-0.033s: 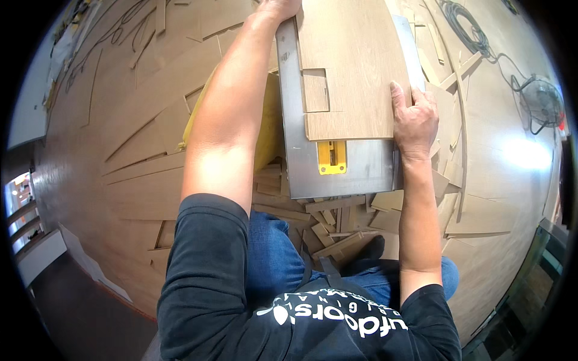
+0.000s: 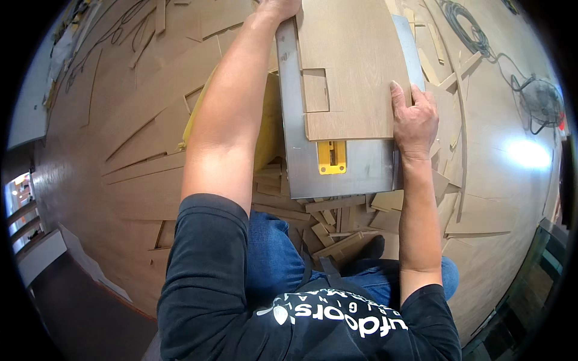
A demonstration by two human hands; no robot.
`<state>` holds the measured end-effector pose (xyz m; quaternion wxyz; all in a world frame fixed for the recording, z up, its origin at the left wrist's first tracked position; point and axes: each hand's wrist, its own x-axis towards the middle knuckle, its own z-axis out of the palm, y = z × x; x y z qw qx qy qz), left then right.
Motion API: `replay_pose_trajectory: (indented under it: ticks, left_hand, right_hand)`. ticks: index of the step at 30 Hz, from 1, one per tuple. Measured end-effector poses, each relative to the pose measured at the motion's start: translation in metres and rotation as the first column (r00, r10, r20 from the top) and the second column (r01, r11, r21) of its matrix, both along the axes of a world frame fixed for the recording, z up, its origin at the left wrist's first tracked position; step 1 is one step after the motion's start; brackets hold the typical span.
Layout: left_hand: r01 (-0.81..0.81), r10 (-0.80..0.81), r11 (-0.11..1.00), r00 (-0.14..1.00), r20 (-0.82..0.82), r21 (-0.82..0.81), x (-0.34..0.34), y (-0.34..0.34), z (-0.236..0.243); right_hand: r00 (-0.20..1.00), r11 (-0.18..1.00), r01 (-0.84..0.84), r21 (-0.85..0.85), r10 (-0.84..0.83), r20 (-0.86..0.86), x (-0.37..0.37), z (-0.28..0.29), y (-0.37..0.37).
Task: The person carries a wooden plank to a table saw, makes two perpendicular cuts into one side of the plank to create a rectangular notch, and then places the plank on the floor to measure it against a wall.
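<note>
A light wood-look plank [image 2: 355,72] with a rectangular notch marked or cut near its left edge lies on a grey metal saw table [image 2: 367,168]. A yellow slotted insert [image 2: 331,158] shows below the plank's near end, and the yellow tool body [image 2: 268,132] is partly hidden behind my left forearm. My left hand [image 2: 278,9] is closed at the plank's far left, cropped by the top edge. My right hand [image 2: 415,120] grips the plank's right edge, thumb on top and fingers curled beside it.
Wood offcuts [image 2: 337,222] and strips surround the saw on the floor [image 2: 90,168]. A coiled cable [image 2: 466,30] and a round fan [image 2: 539,102] are at the right. Wooden slats [image 2: 21,219] stand at the left edge; dark glass panels [image 2: 536,283] lie along the lower right.
</note>
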<state>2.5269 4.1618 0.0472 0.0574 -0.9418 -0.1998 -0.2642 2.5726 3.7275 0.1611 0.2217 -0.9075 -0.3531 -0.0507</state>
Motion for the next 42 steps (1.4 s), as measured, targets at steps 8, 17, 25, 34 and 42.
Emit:
replay_pose_trajectory:
  ticks: [8, 17, 25, 34, 42]
  left_hand:
    - [-0.006, 0.089, 0.8, 0.99, 0.109, -0.6, -0.005, -0.057, 0.052]
    - [0.07, 0.19, 0.888, 0.845, -0.5, 0.454, -0.002, -0.022, 0.026]
    - [0.111, -0.011, 0.89, 0.975, 0.221, -0.442, -0.003, -0.04, 0.03]
    - [0.111, 0.01, 0.844, 0.975, 0.222, -0.525, -0.005, -0.06, 0.049]
    - [0.106, 0.04, 0.838, 0.966, 0.255, -0.535, -0.013, -0.044, 0.041]
  right_hand:
    - [1.0, 1.0, 0.012, 0.006, -0.012, -0.021, 0.002, 0.004, -0.007]
    - [1.0, 1.0, -0.022, -0.005, 0.022, 0.022, 0.001, -0.001, -0.004]
    - [1.0, 1.0, 0.007, 0.006, -0.007, 0.025, 0.004, -0.002, -0.006]
    - [1.0, 1.0, 0.017, -0.022, -0.016, 0.025, 0.004, -0.001, -0.008]
    - [1.0, 1.0, -0.001, 0.002, 0.001, 0.031, 0.001, -0.001, -0.003]
